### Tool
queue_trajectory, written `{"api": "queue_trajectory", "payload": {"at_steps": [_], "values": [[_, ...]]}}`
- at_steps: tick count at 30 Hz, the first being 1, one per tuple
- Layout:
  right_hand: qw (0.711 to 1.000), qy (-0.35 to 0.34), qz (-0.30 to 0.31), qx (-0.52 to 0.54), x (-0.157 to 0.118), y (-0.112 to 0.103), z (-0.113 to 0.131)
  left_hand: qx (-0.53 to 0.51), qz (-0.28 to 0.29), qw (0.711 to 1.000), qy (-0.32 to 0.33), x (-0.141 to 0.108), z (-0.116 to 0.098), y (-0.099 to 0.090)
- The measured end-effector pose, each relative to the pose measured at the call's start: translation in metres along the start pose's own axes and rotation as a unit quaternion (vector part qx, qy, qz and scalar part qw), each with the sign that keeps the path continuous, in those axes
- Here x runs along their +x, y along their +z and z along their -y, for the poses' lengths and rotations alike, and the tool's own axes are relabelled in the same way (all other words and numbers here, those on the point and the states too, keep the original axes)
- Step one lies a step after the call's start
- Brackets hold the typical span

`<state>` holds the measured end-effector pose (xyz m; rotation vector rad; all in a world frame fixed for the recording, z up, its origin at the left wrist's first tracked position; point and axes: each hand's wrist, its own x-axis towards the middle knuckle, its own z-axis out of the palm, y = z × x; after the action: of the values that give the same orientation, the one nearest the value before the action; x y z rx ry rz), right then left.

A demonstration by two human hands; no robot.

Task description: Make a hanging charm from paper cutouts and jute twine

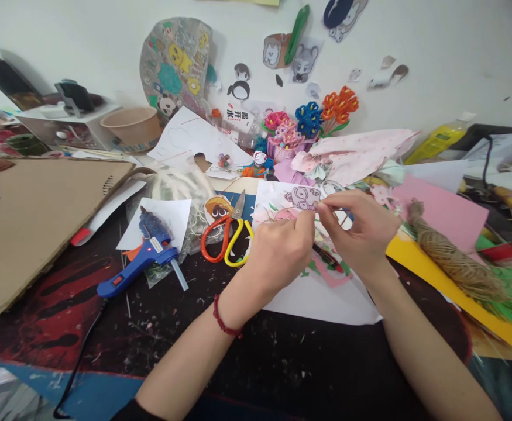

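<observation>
Above a white sheet of paper [326,307] strewn with coloured cuttings, both my hands meet at the fingertips. My left hand [279,254] is closed, its knuckles up, and hides what its fingers grip. Thumb and forefinger of my right hand [358,228] pinch together; anything between them is too small to name. Left of my left hand lie scissors [227,237] with one red and one yellow handle, blades pointing away. A dark pen-like tool [327,257] rests on the paper beneath my hands.
A blue glue gun [139,263] with a lit red light lies on paper at left, its cord running off the front edge. Cardboard [40,234] covers the far left. Right are a twine bundle [457,254] and coloured paper. Fuzzy craft flowers [286,128] stand behind.
</observation>
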<state>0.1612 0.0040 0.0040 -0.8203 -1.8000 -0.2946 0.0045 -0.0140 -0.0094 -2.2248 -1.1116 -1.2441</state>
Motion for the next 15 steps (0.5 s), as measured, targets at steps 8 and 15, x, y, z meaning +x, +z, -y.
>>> {"api": "queue_trajectory", "payload": {"at_steps": [8,15], "values": [[0.999,-0.033,-0.006,-0.013,-0.0017,0.0002,-0.0028,-0.016,-0.006,1.0,-0.009,-0.001,-0.0001,-0.0001],[0.997,-0.072,-0.016,-0.019,-0.0017,0.0002,-0.0049,-0.018,-0.01,1.0,-0.011,-0.001,-0.0005,-0.0002]]}}
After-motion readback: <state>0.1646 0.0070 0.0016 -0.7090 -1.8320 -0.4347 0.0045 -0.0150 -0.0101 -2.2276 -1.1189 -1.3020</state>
